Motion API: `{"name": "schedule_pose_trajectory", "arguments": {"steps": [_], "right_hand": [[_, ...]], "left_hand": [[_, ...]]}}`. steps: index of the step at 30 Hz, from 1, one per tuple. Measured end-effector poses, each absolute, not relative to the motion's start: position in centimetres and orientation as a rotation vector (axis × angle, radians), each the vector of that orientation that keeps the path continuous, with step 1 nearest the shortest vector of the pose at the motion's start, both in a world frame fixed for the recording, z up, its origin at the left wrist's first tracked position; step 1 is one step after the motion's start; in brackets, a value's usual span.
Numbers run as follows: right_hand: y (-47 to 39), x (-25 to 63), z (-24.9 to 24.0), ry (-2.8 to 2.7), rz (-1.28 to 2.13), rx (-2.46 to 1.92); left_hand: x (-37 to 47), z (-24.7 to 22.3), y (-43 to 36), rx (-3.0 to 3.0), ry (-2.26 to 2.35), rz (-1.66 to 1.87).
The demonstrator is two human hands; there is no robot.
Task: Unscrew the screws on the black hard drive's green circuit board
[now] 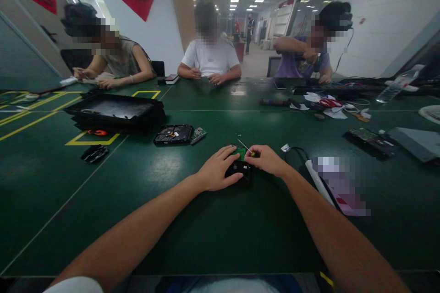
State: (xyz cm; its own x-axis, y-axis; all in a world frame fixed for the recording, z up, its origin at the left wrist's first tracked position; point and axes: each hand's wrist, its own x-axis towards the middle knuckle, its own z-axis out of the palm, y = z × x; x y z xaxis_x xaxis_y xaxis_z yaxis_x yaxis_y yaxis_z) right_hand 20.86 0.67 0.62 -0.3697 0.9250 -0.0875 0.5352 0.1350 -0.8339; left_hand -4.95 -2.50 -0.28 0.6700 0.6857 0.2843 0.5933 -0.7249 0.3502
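1. the left hand (220, 168) lies over a black, box-shaped device with a green circuit board at its far end (241, 152), its fingers spread apart and touching the device.
2. the right hand (266, 161) has its fingers together, clamped on a thin metal screwdriver with a yellow-and-dark handle (246, 147); the shaft slants up and left above the board (whether the handle end touches it, i cannot tell).
3. the device sits on the dark green bench (137, 224), between the two hands.
4. left of the hands, a flat black drive with cables on top (173, 134) lies just beside a small loose circuit board (198, 135), near a black rectangular tray (115, 109).
5. to the right lies a slim white tool with a black cord (319, 181).
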Motion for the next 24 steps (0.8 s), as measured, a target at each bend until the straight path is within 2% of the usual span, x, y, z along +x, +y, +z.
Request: {"name": "schedule_pose_trajectory", "arguments": {"steps": [6, 24], "right_hand": [[0.73, 20.91, 0.58, -1.907, 1.246, -1.37], [0.82, 21.01, 0.31, -1.94, 1.23, -1.378]], "left_hand": [[-4.98, -0.31, -2.47, 2.667, 1.038, 0.568], [-4.94, -0.38, -2.43, 2.667, 1.035, 0.575]]}}
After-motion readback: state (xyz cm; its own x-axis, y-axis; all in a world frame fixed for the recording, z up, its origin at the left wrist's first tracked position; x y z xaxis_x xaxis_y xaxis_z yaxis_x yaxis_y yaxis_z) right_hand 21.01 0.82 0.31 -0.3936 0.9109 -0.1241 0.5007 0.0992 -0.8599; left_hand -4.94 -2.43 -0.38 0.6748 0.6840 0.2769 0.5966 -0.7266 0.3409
